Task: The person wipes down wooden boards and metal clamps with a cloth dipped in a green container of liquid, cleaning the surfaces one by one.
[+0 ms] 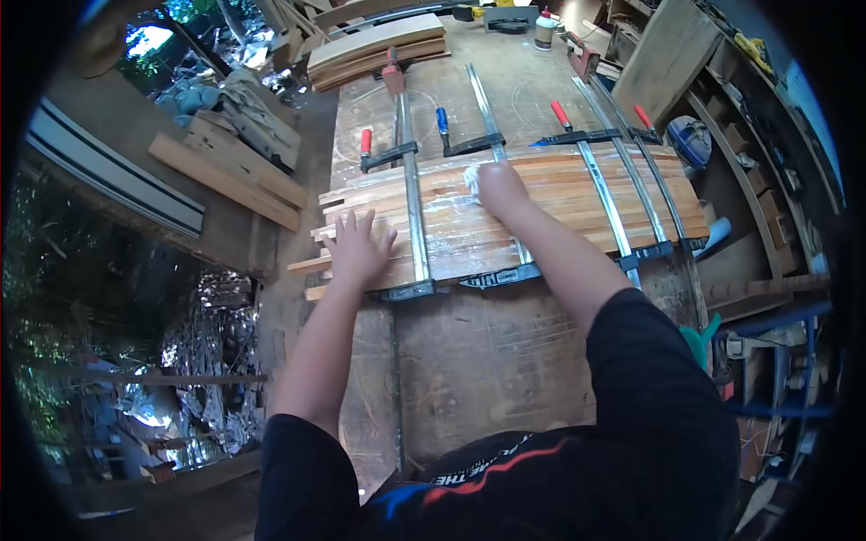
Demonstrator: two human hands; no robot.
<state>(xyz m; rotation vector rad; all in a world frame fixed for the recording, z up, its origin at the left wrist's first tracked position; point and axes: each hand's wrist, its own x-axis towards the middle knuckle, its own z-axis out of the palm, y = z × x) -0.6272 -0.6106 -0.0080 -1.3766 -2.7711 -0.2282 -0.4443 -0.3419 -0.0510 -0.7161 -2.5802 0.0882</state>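
Observation:
Wooden strips lie side by side as a panel (460, 225), held by several metal bar clamps (414, 198) with red or blue handles. My left hand (359, 251) rests on the panel's left part with its fingers spread, left of the nearest clamp bar. My right hand (502, 191) is closed round a white cloth (472, 183) and presses it on the panel near the far edge, beside the blue-handled clamp (483, 113). Whitish wet-looking smears show along the strips.
Stacked boards (377, 50) lie at the table's far left. A glue bottle (544, 30) stands at the far edge. Shelves (767, 180) are on the right, with a blue round object (689, 142) near them. Loose planks (230, 171) lie beyond the table's left edge.

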